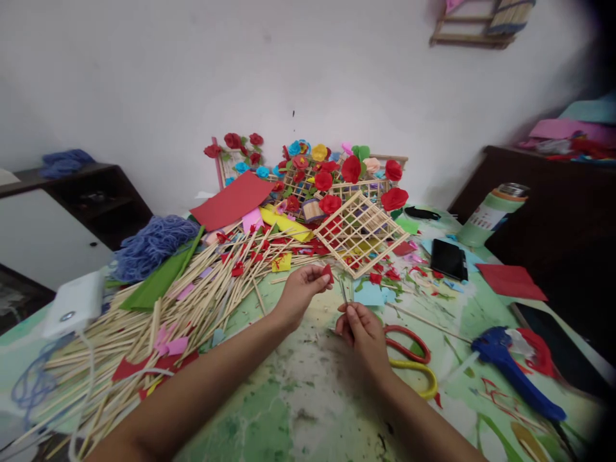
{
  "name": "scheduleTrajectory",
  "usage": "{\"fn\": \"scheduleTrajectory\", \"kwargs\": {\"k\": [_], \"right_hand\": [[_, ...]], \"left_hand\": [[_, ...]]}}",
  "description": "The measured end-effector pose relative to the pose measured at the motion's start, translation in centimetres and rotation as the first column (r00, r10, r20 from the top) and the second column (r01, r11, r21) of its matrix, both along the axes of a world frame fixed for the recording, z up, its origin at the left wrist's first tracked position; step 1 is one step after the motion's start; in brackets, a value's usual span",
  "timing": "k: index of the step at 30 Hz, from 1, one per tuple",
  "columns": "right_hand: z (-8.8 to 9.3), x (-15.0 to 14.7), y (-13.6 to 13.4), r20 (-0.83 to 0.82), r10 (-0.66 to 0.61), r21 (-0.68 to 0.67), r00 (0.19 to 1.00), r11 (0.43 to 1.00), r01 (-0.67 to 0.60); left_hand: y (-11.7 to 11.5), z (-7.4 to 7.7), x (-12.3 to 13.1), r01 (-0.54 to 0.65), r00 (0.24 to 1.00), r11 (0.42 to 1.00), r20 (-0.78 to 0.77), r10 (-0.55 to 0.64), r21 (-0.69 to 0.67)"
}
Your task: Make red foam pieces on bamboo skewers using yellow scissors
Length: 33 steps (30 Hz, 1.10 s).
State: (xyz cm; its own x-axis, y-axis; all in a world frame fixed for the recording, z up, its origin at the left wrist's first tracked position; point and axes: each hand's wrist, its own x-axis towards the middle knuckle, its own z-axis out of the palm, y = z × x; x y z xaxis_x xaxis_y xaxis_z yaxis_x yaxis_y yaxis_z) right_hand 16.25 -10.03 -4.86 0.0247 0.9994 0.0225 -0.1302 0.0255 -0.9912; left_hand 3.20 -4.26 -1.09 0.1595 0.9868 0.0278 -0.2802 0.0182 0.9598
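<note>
My left hand (305,290) is closed, pinching a small piece of red paper (328,274) between thumb and fingertips. Just right of it and lower, my right hand (362,327) is closed around a thin grey tool with two narrow prongs (343,290), tweezer-like, pointing up and away from me. The lower end of that tool is hidden by the fingers. Beside my right hand lie scissors with one red and one yellow handle loop (423,369); the hand covers most of their blades. A light blue paper scrap (369,294) lies just beyond the prongs.
A pile of thin sticks (206,314) spreads over the left side, near blue yarn (154,247). A stick lattice (360,236) and red paper flowers (351,169) stand at the back. Rightward are a blue glue gun (517,372), phone (448,259) and green bottle (491,218).
</note>
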Motion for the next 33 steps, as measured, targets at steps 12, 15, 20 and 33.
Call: {"fn": "scheduleTrajectory", "kwargs": {"k": [12,15,20,33], "right_hand": [[-1.1,-0.3,0.1,0.002,0.012,-0.036,1.000,0.999,-0.012],[-1.2,-0.2,0.2,0.000,-0.002,-0.040,1.000,0.999,0.002],[-1.1,-0.2,0.2,0.034,-0.014,-0.029,0.999,0.999,0.015],[-0.6,-0.5,0.0,0.002,0.002,-0.050,1.000,0.999,-0.002]], "left_hand": [[-0.2,0.6,-0.2,0.015,0.999,1.000,0.040,-0.015,-0.020],[-0.3,0.7,-0.2,0.020,0.999,0.999,0.051,-0.018,-0.025],[-0.3,0.5,-0.1,0.021,0.998,1.000,0.063,-0.022,0.013],[-0.2,0.6,0.0,-0.037,0.999,0.999,0.019,0.037,0.005]]}}
